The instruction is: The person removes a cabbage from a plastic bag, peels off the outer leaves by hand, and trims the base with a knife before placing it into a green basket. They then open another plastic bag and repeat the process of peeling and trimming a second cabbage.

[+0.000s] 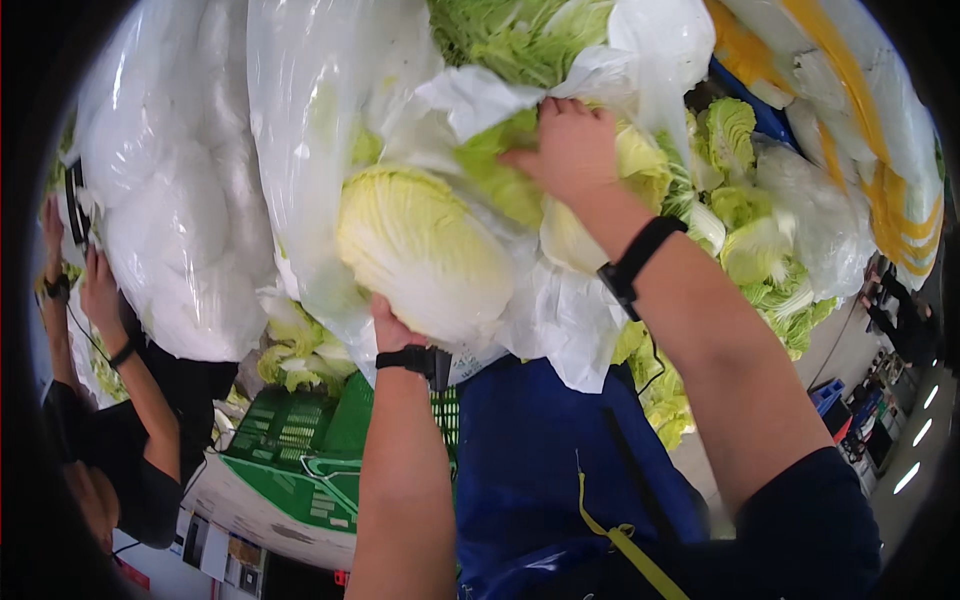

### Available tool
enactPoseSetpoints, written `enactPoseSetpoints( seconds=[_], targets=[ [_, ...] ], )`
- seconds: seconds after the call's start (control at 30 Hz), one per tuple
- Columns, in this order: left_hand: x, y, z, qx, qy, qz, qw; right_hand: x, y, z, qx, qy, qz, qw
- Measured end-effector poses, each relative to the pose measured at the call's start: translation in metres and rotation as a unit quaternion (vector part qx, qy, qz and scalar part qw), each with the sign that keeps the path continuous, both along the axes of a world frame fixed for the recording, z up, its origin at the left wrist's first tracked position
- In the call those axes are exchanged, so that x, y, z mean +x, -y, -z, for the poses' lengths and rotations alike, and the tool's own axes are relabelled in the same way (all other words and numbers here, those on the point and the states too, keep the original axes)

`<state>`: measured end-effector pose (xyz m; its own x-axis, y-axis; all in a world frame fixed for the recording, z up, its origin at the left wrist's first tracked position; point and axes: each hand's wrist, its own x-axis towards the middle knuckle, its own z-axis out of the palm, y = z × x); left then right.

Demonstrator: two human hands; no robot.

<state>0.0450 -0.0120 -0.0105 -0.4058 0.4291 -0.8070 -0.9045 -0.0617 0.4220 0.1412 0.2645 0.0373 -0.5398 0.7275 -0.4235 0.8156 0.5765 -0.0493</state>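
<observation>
A pale yellow-white napa cabbage (pixel 425 250) lies tilted in front of me. My left hand (pixel 393 325) holds it from below, with fingers partly hidden under it. Just beyond, to the right, my right hand (pixel 575 150) grips a loose green cabbage leaf (pixel 500 165), its thumb lying across the leaf. The fingertips of that hand rest near the edge of a white wrapping sheet (pixel 480 100). Another pale cabbage (pixel 570 235) sits beneath my right wrist, partly covered by the hand and a white sheet. Black bands circle both wrists.
Clear plastic bags (pixel 180 200) bulge at the left. Shredded-looking green leaves (pixel 525 40) sit at the top, and loose leaves (pixel 755 240) pile up at the right. A green crate (pixel 300 450) stands below left. A co-worker's arm (pixel 140 380) reaches in at far left.
</observation>
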Motion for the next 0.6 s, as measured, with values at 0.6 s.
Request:
enactPoseSetpoints(
  seconds=[0.6],
  targets=[
    [-0.002,-0.010,-0.040,-0.095,-0.168,0.055,0.980,0.435,-0.091,-0.140,0.013,-0.223,0.187,0.957]
  ],
)
